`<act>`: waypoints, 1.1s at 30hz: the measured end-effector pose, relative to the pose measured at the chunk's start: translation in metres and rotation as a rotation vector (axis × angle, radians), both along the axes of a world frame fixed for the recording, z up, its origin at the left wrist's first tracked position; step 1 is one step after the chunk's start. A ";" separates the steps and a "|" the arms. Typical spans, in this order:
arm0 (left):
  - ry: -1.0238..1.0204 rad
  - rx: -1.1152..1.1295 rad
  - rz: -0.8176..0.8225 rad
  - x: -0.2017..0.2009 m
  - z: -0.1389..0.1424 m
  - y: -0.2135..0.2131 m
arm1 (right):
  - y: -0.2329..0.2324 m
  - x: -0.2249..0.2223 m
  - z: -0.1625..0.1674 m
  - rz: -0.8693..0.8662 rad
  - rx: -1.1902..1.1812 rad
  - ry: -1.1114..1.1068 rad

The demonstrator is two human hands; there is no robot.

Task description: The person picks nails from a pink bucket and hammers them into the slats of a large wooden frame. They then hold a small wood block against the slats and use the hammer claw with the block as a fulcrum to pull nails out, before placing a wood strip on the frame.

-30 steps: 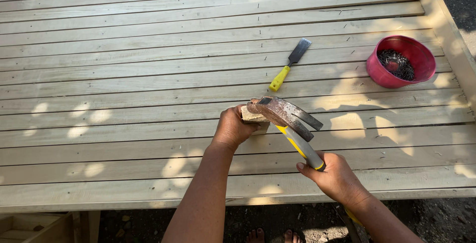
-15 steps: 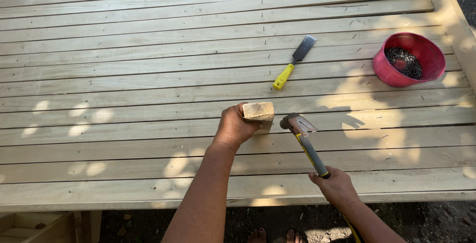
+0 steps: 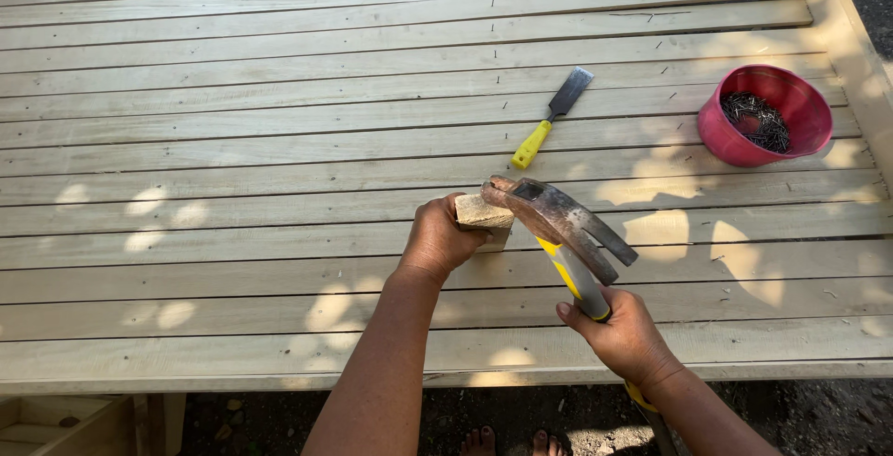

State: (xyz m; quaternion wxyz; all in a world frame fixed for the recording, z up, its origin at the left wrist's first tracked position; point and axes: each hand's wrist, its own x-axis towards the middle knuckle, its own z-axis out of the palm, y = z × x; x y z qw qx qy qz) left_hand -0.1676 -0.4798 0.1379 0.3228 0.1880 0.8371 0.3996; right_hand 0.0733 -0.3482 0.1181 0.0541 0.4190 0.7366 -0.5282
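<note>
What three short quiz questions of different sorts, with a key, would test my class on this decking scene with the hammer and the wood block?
1. True or false: the left hand holds a small wood block against the deck boards.
2. Which lies nearer the red bowl of nails: A) the yellow-handled chisel, or B) the wood block?
3. Fill in: the right hand grips the claw hammer by its ____.

Key: 1 true. 2 A. 3 handle; the hammer's head meets the block's top.
</note>
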 end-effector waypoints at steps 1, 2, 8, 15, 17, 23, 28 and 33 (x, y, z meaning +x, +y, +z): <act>0.006 -0.004 -0.005 0.000 0.000 0.000 | -0.001 0.000 0.004 0.020 0.020 -0.042; 0.012 -0.010 -0.010 0.000 -0.001 -0.001 | -0.001 -0.001 0.007 0.023 0.016 0.001; -0.038 0.000 0.023 0.000 0.002 0.000 | 0.003 -0.007 0.014 -0.019 -0.002 -0.009; -0.003 -0.045 -0.017 -0.001 0.002 0.004 | 0.002 -0.011 0.013 0.025 0.002 -0.025; 0.043 -0.081 -0.034 -0.003 0.001 0.006 | 0.002 -0.014 0.012 0.040 0.002 -0.073; 0.046 -0.013 -0.014 -0.003 -0.006 0.004 | 0.012 -0.015 0.008 -0.033 -0.064 0.001; 0.005 -0.038 0.005 -0.003 -0.005 0.002 | 0.030 -0.019 -0.015 -0.102 -0.060 0.078; 0.031 -0.070 -0.014 -0.001 0.004 0.003 | 0.024 -0.022 -0.057 -0.027 -0.052 -0.229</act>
